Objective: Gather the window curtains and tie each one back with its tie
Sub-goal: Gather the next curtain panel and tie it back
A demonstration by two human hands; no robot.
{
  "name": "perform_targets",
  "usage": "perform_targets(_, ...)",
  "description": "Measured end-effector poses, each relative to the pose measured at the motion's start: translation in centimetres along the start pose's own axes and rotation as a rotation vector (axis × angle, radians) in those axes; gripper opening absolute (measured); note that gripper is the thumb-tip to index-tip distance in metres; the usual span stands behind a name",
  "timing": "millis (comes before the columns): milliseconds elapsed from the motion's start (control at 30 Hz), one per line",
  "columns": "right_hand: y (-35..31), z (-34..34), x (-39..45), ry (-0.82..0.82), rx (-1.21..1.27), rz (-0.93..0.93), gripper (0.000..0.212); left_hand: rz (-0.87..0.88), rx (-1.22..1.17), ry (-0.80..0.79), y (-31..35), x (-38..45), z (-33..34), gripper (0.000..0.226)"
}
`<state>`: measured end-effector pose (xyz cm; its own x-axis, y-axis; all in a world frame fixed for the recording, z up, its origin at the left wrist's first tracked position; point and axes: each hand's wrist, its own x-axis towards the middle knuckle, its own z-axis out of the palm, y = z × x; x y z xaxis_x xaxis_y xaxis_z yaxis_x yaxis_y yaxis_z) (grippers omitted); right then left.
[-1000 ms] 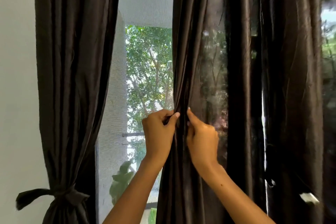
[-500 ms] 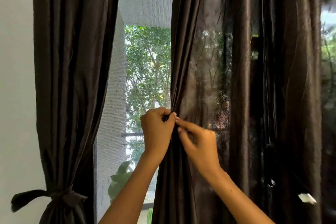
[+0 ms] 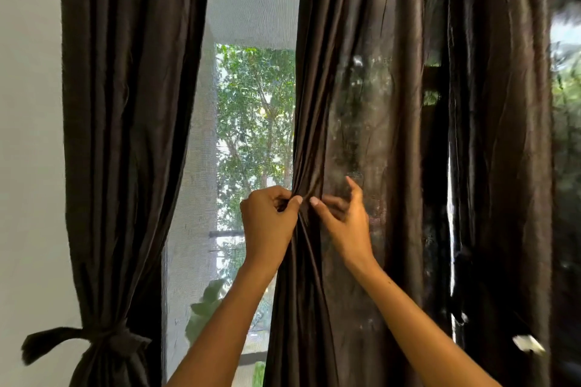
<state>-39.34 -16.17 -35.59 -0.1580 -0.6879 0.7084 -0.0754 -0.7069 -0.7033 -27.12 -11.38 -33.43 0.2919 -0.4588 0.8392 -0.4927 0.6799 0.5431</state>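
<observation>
A dark brown curtain (image 3: 361,72) hangs over the middle of the window, its left edge bunched into folds. My left hand (image 3: 267,223) grips those gathered folds at the curtain's left edge. Just to its right, my right hand (image 3: 344,220) pinches the fabric, thumb forward and fingers spread toward the cloth. A second dark curtain (image 3: 125,104) hangs at the left and is bound low down by its tie (image 3: 107,341), whose loose end sticks out to the left.
A mesh-screened window (image 3: 251,25) shows trees outside between the two curtains. A white wall (image 3: 28,135) lies at the left. More dark curtain folds (image 3: 496,135) hang at the right, with a pale tag (image 3: 528,344) low down.
Both hands have kept working along the middle curtain's edge. My right hand has shifted a little to the right and opened its fingers wider; more folds are bunched under my left hand.
</observation>
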Motion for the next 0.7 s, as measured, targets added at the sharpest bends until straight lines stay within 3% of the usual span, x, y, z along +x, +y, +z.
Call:
perform_targets(167, -0.5, 0.5, -0.3, 0.212, -0.094, -0.118, 0.03, 0.014, 0.039, 0.033, -0.1, 0.0, -0.5, 0.013)
perform_targets(233, -0.5, 0.5, -0.6, 0.295, -0.142, -0.15, 0.023, 0.011, 0.043, 0.05, -0.1, 0.1, -0.7, 0.007)
perform_targets(300, -0.5, 0.6, -0.9, 0.351, -0.27, -0.215, 0.03, 0.019, 0.047, 0.064, -0.2, 0.1, -1.0, 0.006)
perform_targets(400, -0.2, 0.8, -0.7, 0.331, -0.439, -0.113, 0.067, 0.034, 0.055, 0.068, -0.1, 0.1, -1.1, 0.007)
perform_targets(500, -0.1, 1.0, -0.4, 0.141, -0.273, 0.088, 0.096, 0.028, 0.059, 0.071, 0.0, 0.0, -1.1, 0.011)
perform_targets(600, 0.0, 1.1, 0.2, 0.067, -0.025, 0.179, 0.088, 0.035, 0.067, 0.069, 0.0, -0.1, -1.0, 0.012)
perform_targets(700, -0.4, 1.0, 0.4, 0.227, -0.013, 0.061, 0.054, 0.033, 0.072, 0.071, 0.1, -0.1, -1.0, 0.011)
